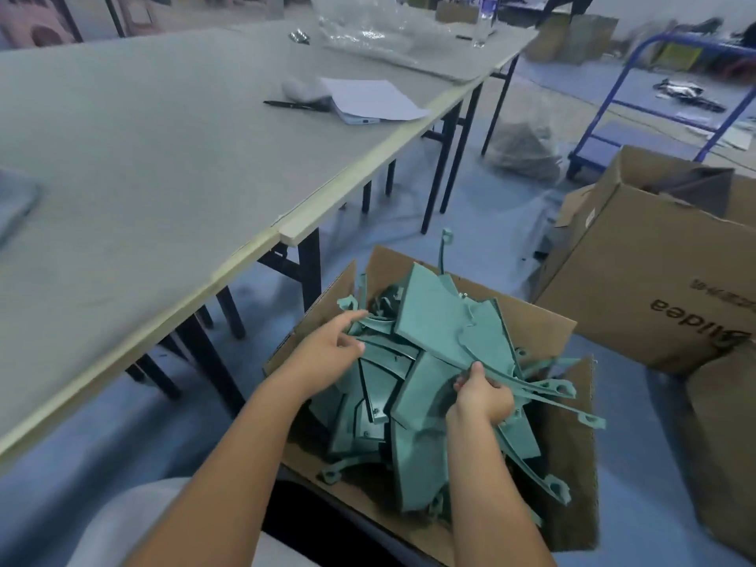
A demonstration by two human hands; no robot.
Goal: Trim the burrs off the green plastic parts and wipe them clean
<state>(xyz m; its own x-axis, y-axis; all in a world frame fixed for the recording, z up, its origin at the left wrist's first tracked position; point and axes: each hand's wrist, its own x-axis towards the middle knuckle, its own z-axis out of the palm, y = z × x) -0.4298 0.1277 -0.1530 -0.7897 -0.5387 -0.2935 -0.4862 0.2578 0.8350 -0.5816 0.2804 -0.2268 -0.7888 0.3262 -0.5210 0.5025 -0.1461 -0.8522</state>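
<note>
Green plastic parts (429, 362) sat piled in an open cardboard box (532, 321) on the floor beside the desk (163, 157). Right hand (482, 396) had its grip pinching one curved part's edge; left hand (327, 354) hovered loose-fingered, grip released, over the pile's left side.

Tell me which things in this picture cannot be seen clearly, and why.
- Head view: the lower green parts are buried under the top of the pile in the cardboard box.
- Right hand: its fingers curl under the part, hidden.
- Pen and papers on the table: blurred, any writing unreadable.
- Second box: cut off by the right edge.
</note>
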